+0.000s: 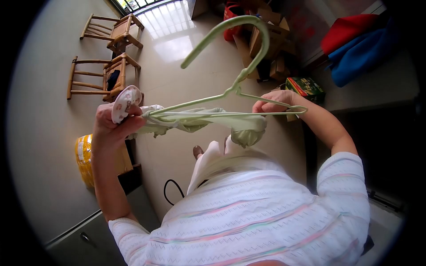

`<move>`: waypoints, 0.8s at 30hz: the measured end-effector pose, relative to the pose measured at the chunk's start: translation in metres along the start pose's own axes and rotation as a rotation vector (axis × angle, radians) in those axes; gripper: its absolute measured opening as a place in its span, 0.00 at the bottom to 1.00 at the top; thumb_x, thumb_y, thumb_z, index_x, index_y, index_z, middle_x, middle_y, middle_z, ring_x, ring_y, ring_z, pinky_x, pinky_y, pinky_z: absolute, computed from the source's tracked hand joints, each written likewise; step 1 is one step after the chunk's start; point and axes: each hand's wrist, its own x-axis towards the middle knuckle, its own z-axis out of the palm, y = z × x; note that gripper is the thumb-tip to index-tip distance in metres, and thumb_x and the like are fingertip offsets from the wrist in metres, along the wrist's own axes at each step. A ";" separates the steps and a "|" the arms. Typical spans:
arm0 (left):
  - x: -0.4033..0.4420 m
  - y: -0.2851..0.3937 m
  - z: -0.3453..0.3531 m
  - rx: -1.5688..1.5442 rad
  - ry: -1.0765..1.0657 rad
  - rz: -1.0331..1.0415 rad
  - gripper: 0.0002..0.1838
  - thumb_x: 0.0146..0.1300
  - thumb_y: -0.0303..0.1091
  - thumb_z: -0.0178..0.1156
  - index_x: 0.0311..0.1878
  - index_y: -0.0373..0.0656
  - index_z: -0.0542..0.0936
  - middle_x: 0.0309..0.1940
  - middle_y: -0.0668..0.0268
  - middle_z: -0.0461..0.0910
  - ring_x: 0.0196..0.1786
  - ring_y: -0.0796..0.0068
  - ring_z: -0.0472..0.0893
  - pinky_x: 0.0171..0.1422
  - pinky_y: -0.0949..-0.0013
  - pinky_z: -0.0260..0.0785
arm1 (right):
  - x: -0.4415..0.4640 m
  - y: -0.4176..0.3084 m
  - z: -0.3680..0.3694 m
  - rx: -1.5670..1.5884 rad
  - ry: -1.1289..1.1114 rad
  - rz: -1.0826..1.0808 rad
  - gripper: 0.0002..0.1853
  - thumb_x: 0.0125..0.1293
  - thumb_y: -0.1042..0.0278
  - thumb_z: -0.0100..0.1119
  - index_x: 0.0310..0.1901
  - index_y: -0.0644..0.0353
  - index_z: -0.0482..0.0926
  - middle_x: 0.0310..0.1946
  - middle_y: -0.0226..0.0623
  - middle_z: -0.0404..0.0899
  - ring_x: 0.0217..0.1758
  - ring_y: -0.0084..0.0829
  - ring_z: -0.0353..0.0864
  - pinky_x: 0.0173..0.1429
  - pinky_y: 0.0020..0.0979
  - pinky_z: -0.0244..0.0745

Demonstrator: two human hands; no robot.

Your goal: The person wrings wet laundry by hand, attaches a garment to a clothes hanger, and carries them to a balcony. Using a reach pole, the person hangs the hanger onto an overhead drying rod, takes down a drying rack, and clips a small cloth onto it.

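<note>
A pale green clothes hanger (195, 105) is held up in front of my body, its large hook pointing away from me. A small light green garment (199, 123) with a white, patterned part (126, 104) hangs bunched along the hanger's left and middle. My left hand (116, 122) is closed on the garment at the hanger's left end, the patterned part sticking up over the fingers. Near the hanger's right end, my right hand (274, 101) has its fingers curled closed at the upper bar. Some of its fingertips are hidden behind the bar.
Two bamboo chairs (106, 80) stand by the wall at upper left. A yellow-wrapped package (84, 155) lies below them. Cardboard boxes (266, 40) and a green box (306, 88) are at upper right, near red and blue cloths (355, 53). A grey cabinet (97, 235) stands at lower left.
</note>
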 end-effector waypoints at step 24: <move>0.012 -0.026 -0.035 0.330 0.233 -0.069 0.06 0.52 0.27 0.64 0.27 0.36 0.77 0.20 0.73 0.72 0.24 0.87 0.68 0.28 0.81 0.62 | -0.020 -0.060 0.024 -1.304 1.187 -0.241 0.10 0.53 0.68 0.54 0.38 0.55 0.76 0.29 0.37 0.78 0.37 0.36 0.78 0.44 0.33 0.70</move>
